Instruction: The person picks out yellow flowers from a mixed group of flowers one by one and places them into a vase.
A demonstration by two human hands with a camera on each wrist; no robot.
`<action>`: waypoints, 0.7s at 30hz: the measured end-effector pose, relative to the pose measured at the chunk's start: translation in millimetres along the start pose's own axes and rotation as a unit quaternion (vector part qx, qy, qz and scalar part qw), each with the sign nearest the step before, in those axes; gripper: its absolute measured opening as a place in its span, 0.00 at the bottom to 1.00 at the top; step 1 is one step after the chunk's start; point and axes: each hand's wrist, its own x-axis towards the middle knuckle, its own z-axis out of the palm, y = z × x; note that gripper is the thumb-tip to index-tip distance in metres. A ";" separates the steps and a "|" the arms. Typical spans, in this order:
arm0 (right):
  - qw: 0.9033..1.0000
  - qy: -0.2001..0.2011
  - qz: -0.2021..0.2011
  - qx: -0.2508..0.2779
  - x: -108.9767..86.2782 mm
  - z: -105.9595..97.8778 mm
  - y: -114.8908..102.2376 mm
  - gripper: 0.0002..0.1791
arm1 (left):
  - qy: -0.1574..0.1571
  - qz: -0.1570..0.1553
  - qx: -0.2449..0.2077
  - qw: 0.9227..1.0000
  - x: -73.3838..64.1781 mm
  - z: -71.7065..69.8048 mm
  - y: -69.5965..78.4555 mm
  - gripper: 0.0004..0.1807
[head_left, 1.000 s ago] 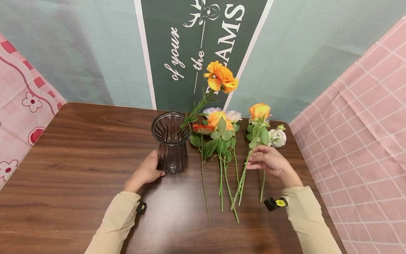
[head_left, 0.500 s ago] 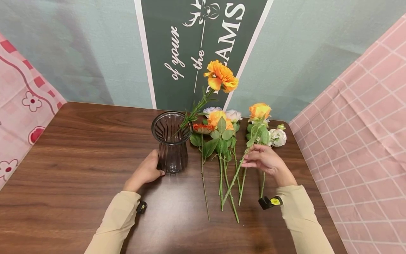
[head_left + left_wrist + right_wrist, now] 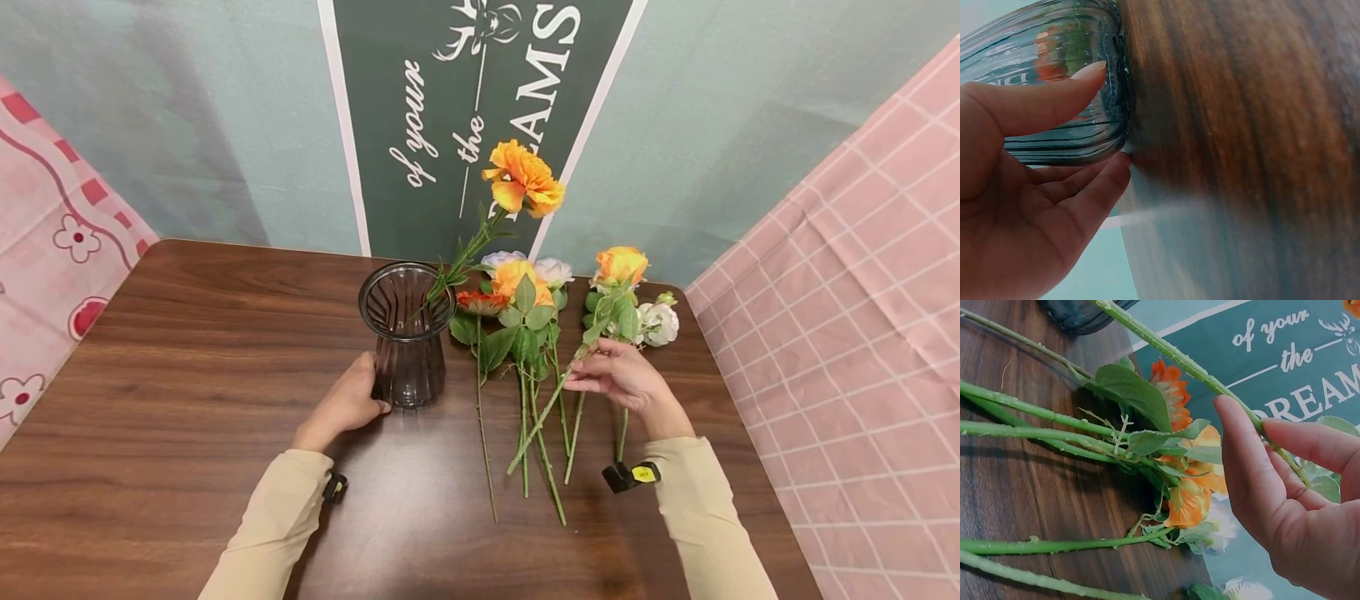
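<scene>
On the table [image 3: 187,375], in the head view, a glass vase [image 3: 408,375] stands left of loose flowers [image 3: 517,279], one orange flower [image 3: 522,179] leaning in it. In the left wrist view, the left hand [image 3: 1035,219] grips the vase low, between thumb and fingers. In the right wrist view, the right hand [image 3: 1304,525] pinches a green stem [image 3: 1172,353].

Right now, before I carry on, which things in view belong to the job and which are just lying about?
Likely the job:
vase, held by the left grip
stem, pinched by the right grip
orange flower, leaning in the vase
loose flowers on the table

Likely just background:
banner
floral cloth
grid cloth
</scene>
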 end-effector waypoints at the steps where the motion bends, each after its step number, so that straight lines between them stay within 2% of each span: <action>1: 1.000 0.001 0.000 0.003 0.3 0.3 0.0 0.15 | -0.001 -0.001 0.000 1.000 0.0 0.0 0.1 0.34; 10: 0.999 0.016 -0.004 0.038 -0.1 4.1 -1.1 0.15 | 0.001 0.001 0.000 1.000 0.2 -0.1 0.2 0.34; 21: 0.996 -0.012 -0.022 0.080 -1.3 7.0 -1.7 0.17 | 0.004 0.004 -0.001 1.000 -0.3 -0.8 0.4 0.34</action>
